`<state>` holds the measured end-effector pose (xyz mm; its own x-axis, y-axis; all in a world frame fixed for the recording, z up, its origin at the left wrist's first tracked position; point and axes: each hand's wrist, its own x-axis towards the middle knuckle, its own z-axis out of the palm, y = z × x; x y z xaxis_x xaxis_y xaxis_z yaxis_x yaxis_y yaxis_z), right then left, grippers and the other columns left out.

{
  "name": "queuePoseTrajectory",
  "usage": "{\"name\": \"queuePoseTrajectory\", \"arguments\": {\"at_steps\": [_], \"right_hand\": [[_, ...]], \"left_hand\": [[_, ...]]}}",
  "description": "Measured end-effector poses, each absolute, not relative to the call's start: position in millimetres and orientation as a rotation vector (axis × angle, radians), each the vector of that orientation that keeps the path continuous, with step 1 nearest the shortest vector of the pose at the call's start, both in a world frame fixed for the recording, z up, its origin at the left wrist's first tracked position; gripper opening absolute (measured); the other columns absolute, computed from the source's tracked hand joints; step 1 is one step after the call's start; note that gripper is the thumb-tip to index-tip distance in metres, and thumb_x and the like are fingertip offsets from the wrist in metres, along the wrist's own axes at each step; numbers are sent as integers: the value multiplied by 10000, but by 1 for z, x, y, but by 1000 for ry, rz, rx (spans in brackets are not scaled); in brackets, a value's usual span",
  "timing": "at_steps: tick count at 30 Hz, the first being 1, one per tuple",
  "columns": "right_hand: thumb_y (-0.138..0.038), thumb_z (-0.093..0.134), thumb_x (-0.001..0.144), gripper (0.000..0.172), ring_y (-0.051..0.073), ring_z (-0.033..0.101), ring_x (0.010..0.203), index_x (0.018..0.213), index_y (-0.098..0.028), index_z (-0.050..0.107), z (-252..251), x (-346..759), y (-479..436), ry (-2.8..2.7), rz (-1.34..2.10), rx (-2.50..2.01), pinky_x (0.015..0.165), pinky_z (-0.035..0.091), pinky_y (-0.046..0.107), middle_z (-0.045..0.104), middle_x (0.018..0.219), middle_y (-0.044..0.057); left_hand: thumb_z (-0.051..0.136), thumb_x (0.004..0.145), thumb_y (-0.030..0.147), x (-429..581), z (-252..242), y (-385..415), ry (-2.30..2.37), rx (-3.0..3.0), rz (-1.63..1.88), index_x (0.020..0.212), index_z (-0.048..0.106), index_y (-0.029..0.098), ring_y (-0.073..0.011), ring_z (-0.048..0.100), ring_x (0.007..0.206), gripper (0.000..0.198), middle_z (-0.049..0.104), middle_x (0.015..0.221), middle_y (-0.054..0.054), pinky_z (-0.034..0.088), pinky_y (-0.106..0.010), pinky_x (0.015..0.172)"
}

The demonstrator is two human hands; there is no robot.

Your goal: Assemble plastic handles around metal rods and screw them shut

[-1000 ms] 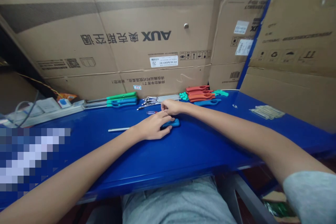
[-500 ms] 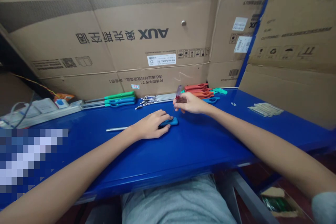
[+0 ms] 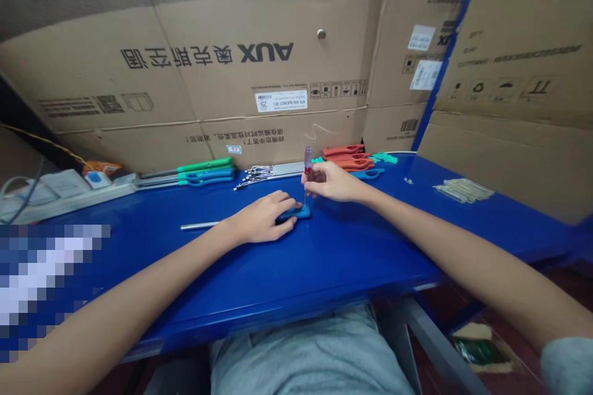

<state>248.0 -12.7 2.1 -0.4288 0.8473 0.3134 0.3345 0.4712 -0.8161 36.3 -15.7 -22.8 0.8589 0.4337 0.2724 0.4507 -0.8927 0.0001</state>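
Note:
My right hand (image 3: 333,181) is closed on a small screwdriver (image 3: 308,158) with a clear and red handle. The screwdriver stands upright, its thin shaft reaching down to the end of a blue plastic handle (image 3: 304,212); whether the tip sits in a screw is too small to tell. That handle lies flat on the table, with my left hand (image 3: 266,217) closed over it and pressing it down. A straight metal rod (image 3: 199,226) sticks out to the left from under my left hand. Where rod and handle meet is hidden by the hand.
Along the back of the blue table (image 3: 259,278) lie green and blue handles with rods (image 3: 208,170), several white rods with wires (image 3: 278,171), and red and orange handles (image 3: 347,157). Clear tubes (image 3: 463,190) lie right; a power strip (image 3: 69,200) is left. Cardboard (image 3: 185,99) stands behind.
The screwdriver has gone from a slight tilt to upright, and its tip has come down onto the blue handle's end. My left hand keeps its hold on the handle.

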Motion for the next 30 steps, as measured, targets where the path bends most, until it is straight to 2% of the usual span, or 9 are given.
{"name": "queuePoseTrajectory", "arguments": {"at_steps": [12,28,30], "right_hand": [[-96,552,747,82,127,590,591,766,-172,527,2,249,-12,-1973,897,-985,626,509,280,591,642,-8],[-131,548,765,40,104,571,579,754,-162,525,-2,246,-14,-2029,850,-922,602,512,261,567,666,-14],[-141,566,761,68,109,581,593,814,-159,529,-4,246,-13,-2012,864,-894,589,519,261,573,686,-10]], "left_hand": [[448,919,287,36,-23,-15,-702,-2966,-404,1168,562,161,-213,581,990,301,599,1051,-100,474,-355,912],[451,914,270,37,-22,-16,-707,-2974,-391,1171,558,153,-218,573,1009,301,594,1063,-103,464,-353,922],[452,914,275,37,-22,-15,-704,-2968,-387,1170,555,160,-216,573,1001,300,592,1056,-99,464,-352,918]]}}
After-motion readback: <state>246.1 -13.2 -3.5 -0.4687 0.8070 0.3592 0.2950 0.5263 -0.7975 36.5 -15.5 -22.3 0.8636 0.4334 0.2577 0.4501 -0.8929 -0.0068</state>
